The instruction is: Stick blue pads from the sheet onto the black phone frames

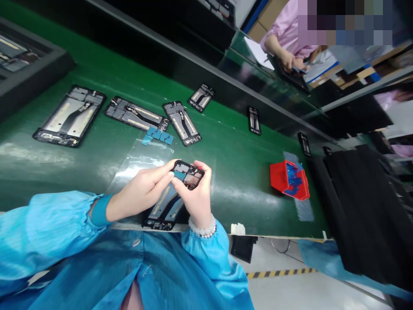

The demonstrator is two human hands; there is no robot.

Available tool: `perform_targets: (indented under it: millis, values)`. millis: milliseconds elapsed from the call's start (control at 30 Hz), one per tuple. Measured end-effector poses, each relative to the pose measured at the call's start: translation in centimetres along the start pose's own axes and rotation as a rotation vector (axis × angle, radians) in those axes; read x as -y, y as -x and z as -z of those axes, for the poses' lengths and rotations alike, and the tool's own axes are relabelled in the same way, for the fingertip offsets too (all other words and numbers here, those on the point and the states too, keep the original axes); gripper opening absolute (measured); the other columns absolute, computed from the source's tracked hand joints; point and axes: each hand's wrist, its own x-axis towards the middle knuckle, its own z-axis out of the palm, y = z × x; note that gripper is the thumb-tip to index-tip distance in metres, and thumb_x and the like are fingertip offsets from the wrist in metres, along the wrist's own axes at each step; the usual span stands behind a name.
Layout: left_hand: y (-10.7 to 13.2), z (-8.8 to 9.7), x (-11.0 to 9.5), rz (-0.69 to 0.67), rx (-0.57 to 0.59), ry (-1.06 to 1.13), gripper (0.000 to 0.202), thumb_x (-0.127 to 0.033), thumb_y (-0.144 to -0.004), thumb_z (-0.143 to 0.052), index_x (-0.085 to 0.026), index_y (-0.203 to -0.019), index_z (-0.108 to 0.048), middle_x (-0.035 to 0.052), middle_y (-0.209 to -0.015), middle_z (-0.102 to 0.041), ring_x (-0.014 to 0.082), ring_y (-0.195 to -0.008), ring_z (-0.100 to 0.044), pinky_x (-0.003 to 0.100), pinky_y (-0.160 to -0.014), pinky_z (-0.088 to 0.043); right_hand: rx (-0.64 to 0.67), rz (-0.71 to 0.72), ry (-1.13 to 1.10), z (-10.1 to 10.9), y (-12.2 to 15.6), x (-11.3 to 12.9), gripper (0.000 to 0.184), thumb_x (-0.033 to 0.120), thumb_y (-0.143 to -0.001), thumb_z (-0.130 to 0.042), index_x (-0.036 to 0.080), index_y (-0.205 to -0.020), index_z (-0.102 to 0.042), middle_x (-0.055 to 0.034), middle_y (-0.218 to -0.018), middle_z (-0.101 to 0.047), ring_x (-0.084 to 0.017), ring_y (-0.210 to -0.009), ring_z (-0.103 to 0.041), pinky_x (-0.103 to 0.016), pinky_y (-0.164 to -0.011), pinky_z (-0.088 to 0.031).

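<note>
Both my hands are at one opened phone frame (165,206), tilted at the table's front edge with its inner side up. My left hand (143,189) has its thumb and fingers closed at the upper left edge, beside a small blue-green sticker (180,175) on the frame. Around the upper right edge my right hand (196,193) is wrapped, thumb on the inner face. Just beyond lies a clear plastic sheet (137,159) with several blue stickers (159,135) at its far end. Part of the frame is hidden by my fingers.
More phone frames (71,115) lie on the green table (232,168), running off to the right. A red bin (279,176) of blue pieces stands at right, near black covered stacks (364,215). A black foam tray (54,64) is at left. Another person's hands (290,60) work across the divider.
</note>
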Motion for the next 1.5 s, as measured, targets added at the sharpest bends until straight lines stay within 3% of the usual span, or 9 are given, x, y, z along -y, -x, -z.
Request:
perform_targets:
  millis: [167, 367, 500, 600, 900, 1133, 1233, 1400, 1500]
  values:
    - [-0.3, 0.1, 0.6, 0.123, 0.052, 0.171, 0.052, -0.044, -0.089, -0.042, -0.017, -0.130, -0.055, 0.0058, -0.117, -0.068, 0.0234, -0.093, -0.067, 0.030, -0.081, -0.055, 0.076, -0.051, -0.058, 0.3, -0.3, -0.7, 0.038, 0.030, -0.074, -0.064, 0.022, -0.103, -0.041, -0.0005, -0.089, -0.062, -0.013, -0.077, -0.064, -0.027, -0.070, -0.055]
    - [-0.9, 0.1, 0.7, 0.274, 0.154, 0.452, 0.050, -0.047, -0.085, -0.049, -0.022, -0.127, -0.058, 0.0062, -0.113, -0.068, 0.0186, -0.079, -0.066, 0.024, -0.058, -0.058, -0.176, 0.456, 0.467, 0.1, 0.5, -1.0, 0.042, 0.025, -0.081, -0.058, 0.020, -0.122, -0.050, -0.0146, -0.122, -0.052, -0.024, -0.119, -0.048, -0.045, -0.099, -0.043]
    - [-1.0, 0.0, 0.4, 0.310, 0.168, 0.542, 0.046, -0.045, -0.082, -0.054, -0.023, -0.122, -0.062, 0.0055, -0.106, -0.069, 0.0192, -0.082, -0.066, 0.026, -0.060, -0.059, -0.034, 0.593, 0.515, -0.2, 0.7, -0.8, 0.022, 0.016, -0.089, -0.048, 0.022, -0.103, -0.064, -0.0079, -0.100, -0.064, -0.017, -0.098, -0.059, -0.035, -0.089, -0.051]
    - [-0.9, -0.1, 0.5, 0.282, 0.176, 0.491, 0.047, -0.040, -0.080, -0.057, -0.020, -0.122, -0.062, 0.0030, -0.080, -0.070, 0.0165, -0.067, -0.062, 0.025, -0.055, -0.056, -0.052, 0.633, 0.551, -0.1, 0.5, -0.6, 0.019, 0.016, -0.088, -0.050, 0.020, -0.095, -0.067, -0.0077, -0.094, -0.066, -0.017, -0.093, -0.060, -0.032, -0.085, -0.052]
    - [-0.7, 0.1, 0.7, 0.180, 0.199, 0.329, 0.042, -0.037, -0.084, -0.051, -0.022, -0.121, -0.061, -0.0053, -0.050, -0.046, 0.0123, -0.046, -0.043, 0.021, -0.044, -0.042, 0.142, 0.762, 0.763, 1.1, -0.5, 1.2, 0.019, 0.017, -0.089, -0.049, 0.022, -0.084, -0.066, -0.0050, -0.087, -0.067, -0.017, -0.094, -0.058, -0.033, -0.086, -0.048]
    - [-0.5, 0.0, 1.1, 0.164, 0.202, 0.297, 0.044, -0.038, -0.086, -0.050, -0.022, -0.126, -0.057, 0.0002, -0.078, -0.066, 0.0130, -0.052, -0.051, 0.023, -0.049, -0.047, 0.111, 0.835, 0.838, 1.0, -1.2, 0.8, 0.017, 0.016, -0.087, -0.049, 0.023, -0.079, -0.061, -0.0046, -0.089, -0.066, -0.019, -0.098, -0.054, -0.036, -0.087, -0.042]
    - [-0.5, -0.1, 1.1, 0.175, 0.191, 0.306, 0.043, -0.035, -0.086, -0.049, -0.022, -0.126, -0.058, 0.0026, -0.094, -0.070, 0.0142, -0.059, -0.059, 0.024, -0.055, -0.052, -0.022, 0.801, 0.763, 0.5, -1.1, 0.5, 0.013, 0.014, -0.084, -0.052, 0.022, -0.076, -0.058, -0.0052, -0.086, -0.062, -0.020, -0.096, -0.051, -0.036, -0.087, -0.041]
    - [-0.8, -0.5, 0.6, 0.134, 0.124, 0.407, 0.039, -0.028, -0.083, -0.051, -0.020, -0.119, -0.062, 0.0045, -0.113, -0.069, 0.0209, -0.103, -0.063, 0.028, -0.088, -0.051, -0.272, 0.641, 0.748, -1.6, 0.3, -0.8, 0.010, 0.012, -0.080, -0.050, 0.020, -0.075, -0.052, -0.0084, -0.090, -0.053, -0.023, -0.098, -0.044, -0.043, -0.089, -0.040]
    - [-1.0, -0.6, 0.8, 0.202, 0.071, 0.443, 0.038, -0.025, -0.078, -0.053, -0.018, -0.113, -0.065, 0.0054, -0.107, -0.071, 0.0222, -0.102, -0.064, 0.030, -0.090, -0.051, -0.359, 0.626, 0.781, 0.1, 0.8, -1.2, 0.009, 0.012, -0.080, -0.047, 0.020, -0.077, -0.051, -0.0089, -0.092, -0.051, -0.024, -0.098, -0.045, -0.046, -0.086, -0.040]
